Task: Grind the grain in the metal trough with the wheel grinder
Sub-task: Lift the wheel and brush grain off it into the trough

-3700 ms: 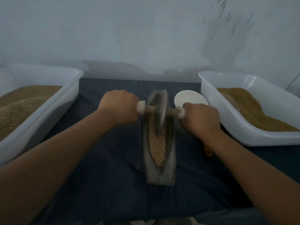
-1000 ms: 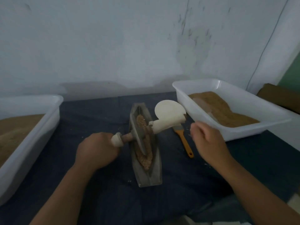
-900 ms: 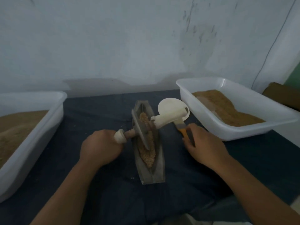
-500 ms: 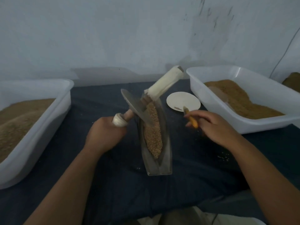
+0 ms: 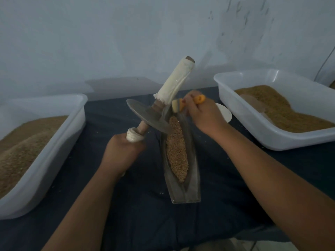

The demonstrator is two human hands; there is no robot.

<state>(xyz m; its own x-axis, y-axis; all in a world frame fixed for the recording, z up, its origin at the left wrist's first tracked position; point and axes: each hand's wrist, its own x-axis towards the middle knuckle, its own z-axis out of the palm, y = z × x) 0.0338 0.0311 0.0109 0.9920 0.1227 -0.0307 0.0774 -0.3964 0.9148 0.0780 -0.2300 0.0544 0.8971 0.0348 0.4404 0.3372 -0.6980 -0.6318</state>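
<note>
Head view. L hand (image 5: 121,153) curled round lower handle of wheel grinder (image 5: 147,117), tilted steeply, disc edge by far-left rim of metal trough (image 5: 193,178). Trough mid-counter on dark cloth (image 5: 126,214), grain (image 5: 176,153) heaped along channel. R hand (image 5: 203,115) gripping orange-handled brush (image 5: 178,105) over trough's far end, blocking pt of white plate (image 5: 226,115). Flanked by L tub (image 5: 54,142) & R tub (image 5: 272,140), both w/ brown meal.

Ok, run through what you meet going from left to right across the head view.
Left white tub → left hand → metal trough → small white plate → right white tub. Left out: the wheel grinder, and the right hand with the brush, since they overlap the trough.
</note>
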